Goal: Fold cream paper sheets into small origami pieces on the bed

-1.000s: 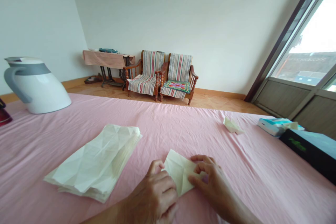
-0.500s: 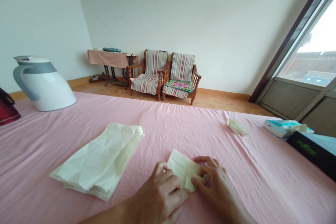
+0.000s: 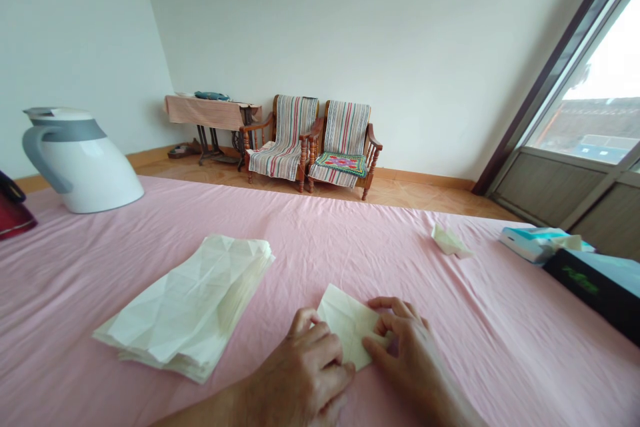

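A small folded sheet of cream paper [image 3: 345, 323] lies on the pink tablecloth [image 3: 320, 247] near the front edge. My left hand [image 3: 305, 373] presses on its left side with curled fingers. My right hand [image 3: 405, 353] pinches its right corner between thumb and fingers. To the left lies a stack of creased cream paper sheets [image 3: 187, 307]. A finished folded paper piece [image 3: 450, 241] rests farther back on the right.
A white jug with a grey handle [image 3: 80, 160] stands at the back left, a dark red object [image 3: 13, 213] beside it. A tissue pack [image 3: 537, 243] and a black box [image 3: 595, 290] sit at the right. Two striped wooden chairs [image 3: 313, 147] stand by the far wall.
Both hands have closed in on the small sheet, folding it narrower. The view shifted slightly to the left.
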The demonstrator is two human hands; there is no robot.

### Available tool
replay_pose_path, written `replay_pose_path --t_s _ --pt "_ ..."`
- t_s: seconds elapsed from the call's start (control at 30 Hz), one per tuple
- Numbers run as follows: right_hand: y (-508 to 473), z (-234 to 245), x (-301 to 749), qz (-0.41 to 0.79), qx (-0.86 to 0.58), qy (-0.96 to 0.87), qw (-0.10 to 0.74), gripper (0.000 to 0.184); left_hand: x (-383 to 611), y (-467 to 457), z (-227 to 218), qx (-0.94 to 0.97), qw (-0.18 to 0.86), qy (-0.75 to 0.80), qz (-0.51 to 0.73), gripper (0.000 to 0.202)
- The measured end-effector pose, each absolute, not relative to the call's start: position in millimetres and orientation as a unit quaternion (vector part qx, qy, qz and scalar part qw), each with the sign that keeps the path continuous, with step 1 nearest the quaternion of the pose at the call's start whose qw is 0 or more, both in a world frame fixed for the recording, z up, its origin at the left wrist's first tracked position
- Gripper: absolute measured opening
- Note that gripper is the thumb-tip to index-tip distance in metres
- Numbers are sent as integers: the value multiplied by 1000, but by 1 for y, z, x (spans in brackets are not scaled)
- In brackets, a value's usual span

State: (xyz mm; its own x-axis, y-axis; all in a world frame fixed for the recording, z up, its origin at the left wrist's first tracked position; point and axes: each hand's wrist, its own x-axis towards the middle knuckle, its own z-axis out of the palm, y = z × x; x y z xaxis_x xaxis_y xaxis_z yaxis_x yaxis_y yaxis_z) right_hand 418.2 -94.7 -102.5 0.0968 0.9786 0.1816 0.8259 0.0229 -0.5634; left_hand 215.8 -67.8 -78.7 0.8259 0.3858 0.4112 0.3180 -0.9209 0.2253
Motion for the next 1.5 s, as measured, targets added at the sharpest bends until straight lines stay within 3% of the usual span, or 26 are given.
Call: replay_pose_path --t_s 0.37,0.93,1.23,1.5 --pt "-95 -107 418 121 -680 -664 285 11 216 -68 -75 956 73 181 218 6" --pt "-96 -100 417 122 -685 -663 276 13 213 -60 -73 932 192 204 229 26" --pt "-97 -102 415 115 -690 -659 275 12 213 -61 -73 952 155 180 195 24" --pt "-96 -104 417 112 -687 -666 268 12 216 -64 -73 951 109 165 239 27"
